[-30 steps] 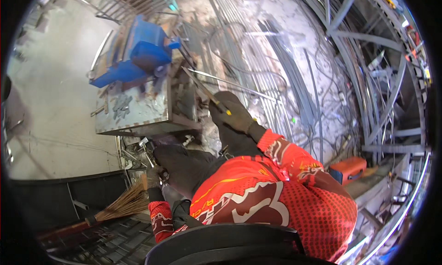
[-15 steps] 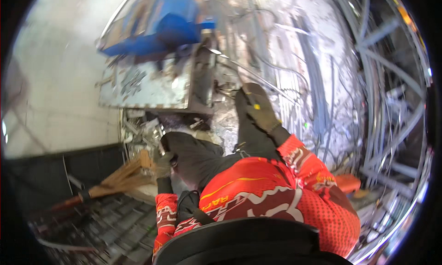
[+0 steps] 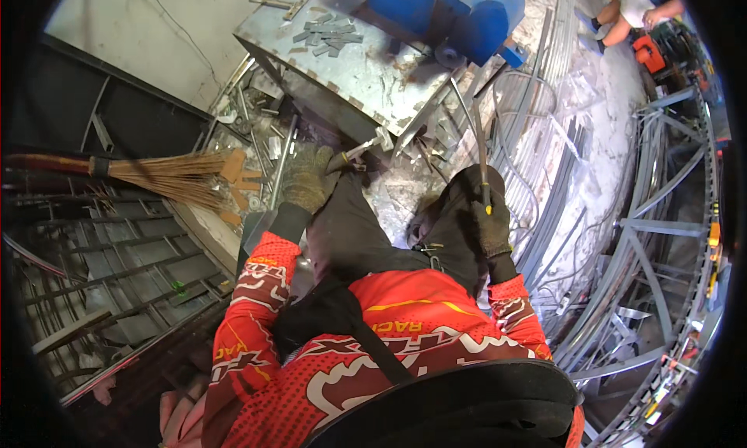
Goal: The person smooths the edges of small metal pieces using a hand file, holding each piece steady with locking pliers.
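Observation:
My left hand [image 3: 306, 177], in a worn work glove, is closed by my left knee. From its fingers a short metal tool [image 3: 359, 150] points toward the workbench; I cannot make out its kind. My right hand [image 3: 492, 226], also gloved, rests at my right thigh, closed round a long, thin, slightly curved metal bar [image 3: 480, 140] that stands up past my knee. Ahead is the metal-topped workbench [image 3: 373, 78]. On it lie a pile of small flat metal strips [image 3: 331, 34] and a blue machine [image 3: 436, 12], partly cut off by the frame.
A straw broom [image 3: 159, 173] lies to the left, above a metal grating [image 3: 117, 249]. Long steel bars [image 3: 537, 98] and cables run along the floor to the right, beside welded steel frames [image 3: 654, 253]. Another person's hand [image 3: 661, 12] shows at the far right, near an orange tool [image 3: 647, 52].
My view has turned, so the workbench sits farther right and higher. My left hand has come up and forward to the knee. Another person has entered the view at far right.

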